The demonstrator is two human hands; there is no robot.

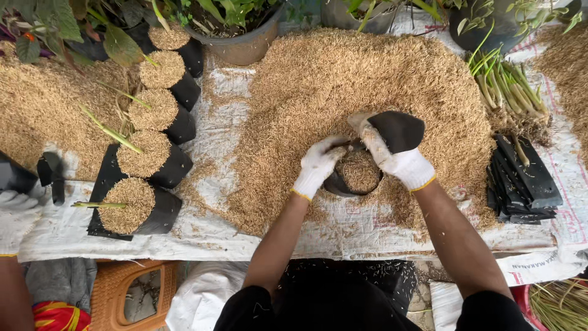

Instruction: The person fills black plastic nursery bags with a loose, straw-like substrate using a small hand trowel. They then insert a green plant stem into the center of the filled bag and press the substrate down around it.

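Observation:
A black plastic grow bag lies on its side in a big heap of tan rice husks, its mouth partly filled with husks. My right hand, in a white glove, grips the bag's upper edge. My left hand, also gloved, presses on the bag's left rim and the husks at its mouth.
Several husk-filled black bags stand in a row at the left. A stack of flat empty black bags lies at the right, with green seedlings behind it. Another person's gloved hand is at the far left. Potted plants line the back.

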